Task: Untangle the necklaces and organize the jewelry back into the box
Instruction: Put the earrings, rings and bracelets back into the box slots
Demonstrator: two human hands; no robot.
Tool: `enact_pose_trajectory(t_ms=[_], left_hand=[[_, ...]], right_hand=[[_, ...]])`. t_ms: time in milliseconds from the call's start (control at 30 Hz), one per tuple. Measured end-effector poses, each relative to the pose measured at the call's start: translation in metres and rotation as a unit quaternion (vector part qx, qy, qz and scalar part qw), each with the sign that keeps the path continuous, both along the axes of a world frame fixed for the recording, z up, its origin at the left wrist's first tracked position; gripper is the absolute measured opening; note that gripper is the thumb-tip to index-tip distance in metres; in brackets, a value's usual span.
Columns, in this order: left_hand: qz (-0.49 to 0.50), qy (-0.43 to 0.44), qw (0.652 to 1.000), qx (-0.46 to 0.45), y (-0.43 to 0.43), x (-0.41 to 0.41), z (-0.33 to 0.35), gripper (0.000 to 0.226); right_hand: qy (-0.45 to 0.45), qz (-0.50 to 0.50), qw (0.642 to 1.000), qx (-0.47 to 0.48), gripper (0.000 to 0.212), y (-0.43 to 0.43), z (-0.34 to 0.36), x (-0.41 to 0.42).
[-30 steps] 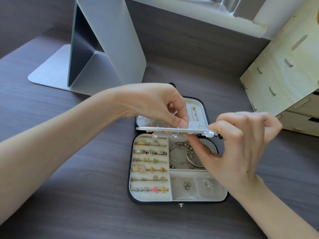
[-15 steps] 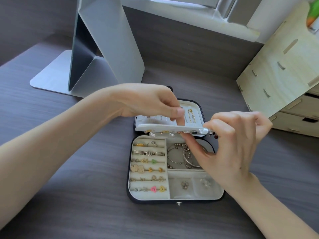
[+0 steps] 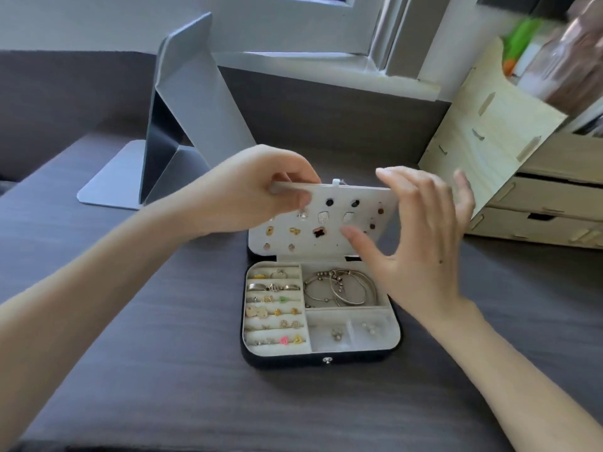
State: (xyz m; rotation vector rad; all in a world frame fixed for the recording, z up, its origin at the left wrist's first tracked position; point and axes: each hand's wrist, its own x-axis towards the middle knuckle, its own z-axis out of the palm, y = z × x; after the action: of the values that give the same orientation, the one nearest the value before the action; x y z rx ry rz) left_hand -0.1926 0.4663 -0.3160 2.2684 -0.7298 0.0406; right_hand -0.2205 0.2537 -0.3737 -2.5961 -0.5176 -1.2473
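Your left hand (image 3: 257,194) pinched the studded earring panel (image 3: 329,243) upright, right hand (image 3: 421,249) spread wide; rings (image 3: 274,287) and bangles (image 3: 339,288) filled the box (image 3: 293,359).

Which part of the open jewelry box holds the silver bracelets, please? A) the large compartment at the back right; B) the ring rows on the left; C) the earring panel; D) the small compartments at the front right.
A: the bracelets lie in the large compartment of the jewelry box, right of the ring rows and behind the two small compartments, in front of the raised earring panel that the left hand grips.
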Motion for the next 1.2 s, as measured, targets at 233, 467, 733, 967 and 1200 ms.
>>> enact_pose_trajectory(t_ms=[233, 467, 733, 967, 1200], left_hand=[[0.087, -0.054, 0.995, -0.012, -0.011, 0.008, -0.008, 0.018], [0.152, -0.103, 0.983, -0.029, -0.017, 0.01, -0.022, 0.027], [0.097, -0.05, 0.988, -0.108, -0.018, -0.001, -0.017, 0.023], [0.057, -0.004, 0.989, -0.136, -0.017, -0.004, -0.014, 0.022], [0.033, -0.03, 0.993, -0.112, -0.011, -0.002, -0.017, 0.021]], right_hand=[[0.187, -0.061, 0.98, -0.027, 0.012, -0.086, -0.008, -0.022], [0.309, -0.128, 0.94, -0.064, 0.015, -0.1, -0.032, -0.031], [0.253, -0.029, 0.951, 0.173, 0.008, -0.07, -0.017, -0.027], [0.191, 0.154, 0.932, 0.265, 0.007, 0.017, 0.03, -0.012], [0.148, 0.191, 0.944, 0.225, 0.008, 0.039, 0.026, 0.001]])
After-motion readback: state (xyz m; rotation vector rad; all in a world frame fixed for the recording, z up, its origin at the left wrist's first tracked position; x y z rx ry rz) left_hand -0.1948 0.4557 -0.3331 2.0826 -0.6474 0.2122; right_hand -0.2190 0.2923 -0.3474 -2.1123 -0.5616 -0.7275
